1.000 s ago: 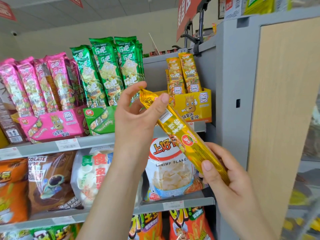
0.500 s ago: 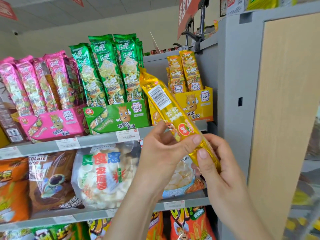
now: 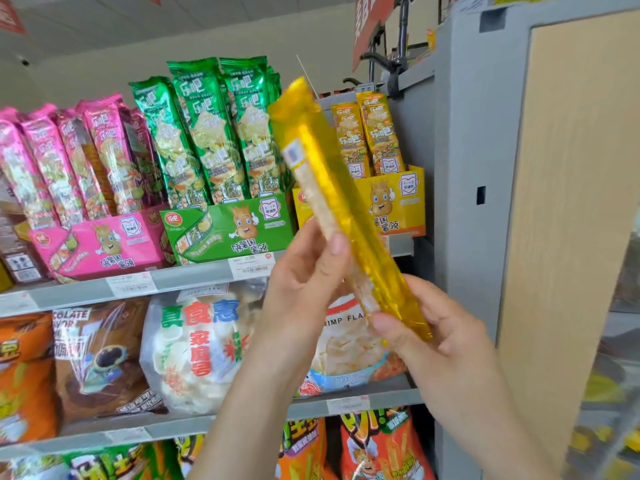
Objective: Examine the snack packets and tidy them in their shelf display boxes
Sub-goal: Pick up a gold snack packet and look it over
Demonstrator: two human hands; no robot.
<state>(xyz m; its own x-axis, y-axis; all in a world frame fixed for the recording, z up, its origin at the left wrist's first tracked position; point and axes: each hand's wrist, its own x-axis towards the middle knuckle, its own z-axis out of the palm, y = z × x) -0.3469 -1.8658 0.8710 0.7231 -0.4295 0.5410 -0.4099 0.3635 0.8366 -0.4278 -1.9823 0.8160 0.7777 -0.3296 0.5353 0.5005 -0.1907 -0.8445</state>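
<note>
Your right hand [image 3: 446, 337] pinches the lower end of the long yellow foil snack packet [image 3: 322, 161], and your left hand [image 3: 304, 282] grips its middle, thumb on top. In the last half second you've rolled it, swinging the barcode label to the left edge (the other faces look checked). Behind it waits its yellow cardboard display box [image 3: 398, 202].

Shop interior, bright even light. Pale wall [image 3: 104, 67] behind, panelled ceiling [image 3: 90, 13] above. Red hanging sign [image 3: 369, 27] top centre, small dome camera [image 3: 24, 61] upper left. Grey metal shelving [image 3: 194, 283] with paper price labels [image 3: 251, 266] on rails. Grey upright post [image 3: 464, 161] right, dark slot [image 3: 480, 195] in it, wood-grain panel [image 3: 571, 174] alongside.
</note>
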